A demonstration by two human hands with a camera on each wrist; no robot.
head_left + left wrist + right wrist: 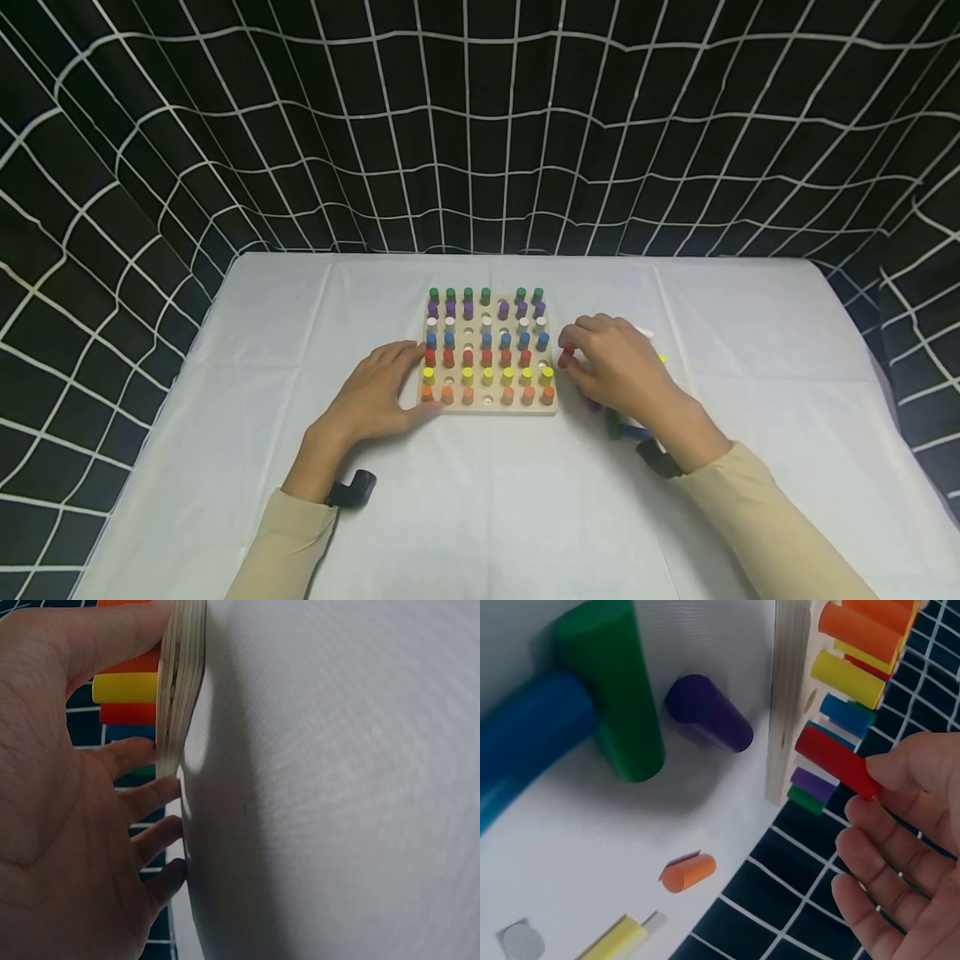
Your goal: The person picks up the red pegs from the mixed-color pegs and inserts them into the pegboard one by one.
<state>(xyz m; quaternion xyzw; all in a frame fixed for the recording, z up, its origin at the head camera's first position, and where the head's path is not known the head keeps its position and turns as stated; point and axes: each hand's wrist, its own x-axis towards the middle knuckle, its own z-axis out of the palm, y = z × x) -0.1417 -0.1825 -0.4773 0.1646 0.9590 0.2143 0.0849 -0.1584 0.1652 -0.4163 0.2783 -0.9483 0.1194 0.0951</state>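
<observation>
A light wooden pegboard [491, 410] stands in the middle of the table, with rows of green, purple, white, blue, red, yellow and orange pegs upright in it and several bare holes. My left hand [381, 392] rests at its left side, thumb at the near left corner, the other fingers spread along the left edge. Beyond the right edge, my right hand [618, 362] pinches a red peg [836, 761] between thumb and index finger. In the right wrist view the peg overlaps the board's side, and the other fingers are loosely bent.
Loose pegs lie on the white cloth under and beside the right hand: green [619, 697], blue [532, 742], purple [709, 712], orange [689, 873], yellow [615, 941] and white [643, 332]. A black curtain with a white grid [487, 133] surrounds the table.
</observation>
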